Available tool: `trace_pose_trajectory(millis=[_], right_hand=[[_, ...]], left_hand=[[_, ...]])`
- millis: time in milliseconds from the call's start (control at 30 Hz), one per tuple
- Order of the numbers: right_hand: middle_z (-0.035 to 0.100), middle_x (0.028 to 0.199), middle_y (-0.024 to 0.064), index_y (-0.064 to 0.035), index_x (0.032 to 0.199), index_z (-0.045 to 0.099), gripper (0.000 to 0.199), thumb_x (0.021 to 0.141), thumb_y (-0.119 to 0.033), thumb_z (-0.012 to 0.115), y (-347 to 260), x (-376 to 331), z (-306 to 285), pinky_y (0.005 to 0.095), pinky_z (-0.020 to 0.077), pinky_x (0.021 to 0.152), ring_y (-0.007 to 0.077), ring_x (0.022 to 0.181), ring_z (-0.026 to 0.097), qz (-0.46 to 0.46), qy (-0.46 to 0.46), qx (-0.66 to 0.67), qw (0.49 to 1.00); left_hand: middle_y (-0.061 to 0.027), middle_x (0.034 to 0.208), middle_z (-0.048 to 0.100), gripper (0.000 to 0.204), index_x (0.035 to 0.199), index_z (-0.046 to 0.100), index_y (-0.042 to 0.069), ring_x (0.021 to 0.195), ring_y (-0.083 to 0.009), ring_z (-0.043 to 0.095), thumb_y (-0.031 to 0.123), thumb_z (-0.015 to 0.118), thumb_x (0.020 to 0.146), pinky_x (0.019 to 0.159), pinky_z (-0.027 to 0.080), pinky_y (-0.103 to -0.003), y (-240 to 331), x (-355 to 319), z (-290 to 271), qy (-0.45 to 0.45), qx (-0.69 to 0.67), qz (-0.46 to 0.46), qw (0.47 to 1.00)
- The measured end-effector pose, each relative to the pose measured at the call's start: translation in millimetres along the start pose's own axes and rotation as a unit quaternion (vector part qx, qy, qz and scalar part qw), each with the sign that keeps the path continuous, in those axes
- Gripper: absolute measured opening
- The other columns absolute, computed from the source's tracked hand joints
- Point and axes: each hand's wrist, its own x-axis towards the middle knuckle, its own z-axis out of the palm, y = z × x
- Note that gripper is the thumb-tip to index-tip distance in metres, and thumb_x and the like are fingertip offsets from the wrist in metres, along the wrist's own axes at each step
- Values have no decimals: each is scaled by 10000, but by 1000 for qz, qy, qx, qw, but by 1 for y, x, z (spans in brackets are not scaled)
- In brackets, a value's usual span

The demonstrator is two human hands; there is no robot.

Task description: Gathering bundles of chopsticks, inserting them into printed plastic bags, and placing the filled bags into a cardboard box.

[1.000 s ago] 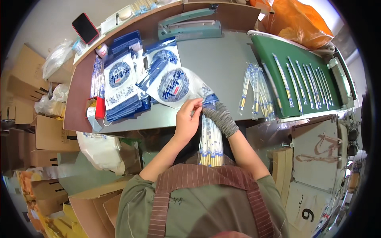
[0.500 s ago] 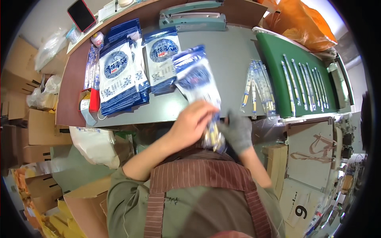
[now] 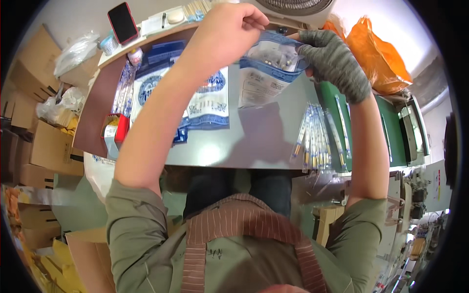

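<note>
A blue-and-white plastic pouch (image 3: 264, 84) is held up over the grey table, its plain printed side showing. Small clear-wrapped pieces are visible in its upper part, too blurred to name. My bare left hand (image 3: 232, 31) is closed at the pouch's upper left corner, with the thumb hidden. On the right edge, my right hand (image 3: 337, 63), in a grey fingerless glove, grips the pouch between thumb and fingers. Beneath my left forearm lie stacked blue-and-white pouches (image 3: 210, 100). Slim clear-wrapped sticks (image 3: 312, 139) lie on the table, left of my right forearm.
A green board (image 3: 393, 127) with more wrapped sticks is at the right. Farther back are an orange bag (image 3: 378, 58) and a fan (image 3: 298, 6). Wrapped sticks (image 3: 124, 90) and a small red box (image 3: 116, 128) sit at the left, near a phone (image 3: 122, 23) on the ledge.
Both hands have risen from the table's near edge to above its far part, taking the pouch along. The pouch has turned, and its printed back now shows. Fewer sticks show on the green board.
</note>
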Motion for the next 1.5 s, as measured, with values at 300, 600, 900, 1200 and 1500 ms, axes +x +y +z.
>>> trace_pose_trajectory(millis=[300, 600, 900, 1200, 1500], right_hand=[[582, 630, 0, -66, 975, 710, 200, 870, -132, 553, 45, 58, 34, 191, 455, 437, 53, 507, 554, 90, -103, 201, 970], [671, 869, 18, -78, 1173, 644, 268, 925, -166, 594, 26, 25, 69, 194, 507, 675, 75, 738, 617, -209, -6, 191, 959], [630, 738, 83, -103, 905, 645, 76, 836, -113, 617, 176, -198, 111, 370, 493, 574, 293, 650, 615, -48, 80, -131, 987], [499, 1270, 205, 18, 1308, 453, 537, 901, -308, 579, 304, -311, 43, 417, 361, 1017, 343, 1174, 470, 132, 291, -323, 891], [434, 1347, 251, 25, 1380, 340, 857, 735, -398, 715, 268, -203, 75, 450, 330, 1055, 381, 1269, 402, 71, 86, -221, 969]], left_hand=[[-247, 1260, 542, 843, 1320, 457, -42, 1035, -334, 623, 393, 806, 689, 851, 485, -389, -38, -53, 37, 18, 145, 23, 989], [-122, 996, 664, 333, 1037, 658, 53, 916, -285, 633, -46, 610, 723, 795, 502, -384, -44, -42, -34, 40, 296, 240, 924], [-127, 1149, 641, 268, 1095, 634, 49, 1093, -284, 602, 104, 624, 833, 847, 516, -369, -155, -199, 0, -112, 284, -118, 945], [-214, 1265, 543, 562, 1290, 479, 13, 1168, -345, 533, 364, 627, 876, 963, 434, -411, -57, -132, 145, -163, 0, -101, 981], [-224, 1490, 250, 928, 1401, 322, 1, 1346, -431, 280, 550, 688, 749, 1061, 336, -478, -62, -115, 363, -93, 61, -224, 968]])
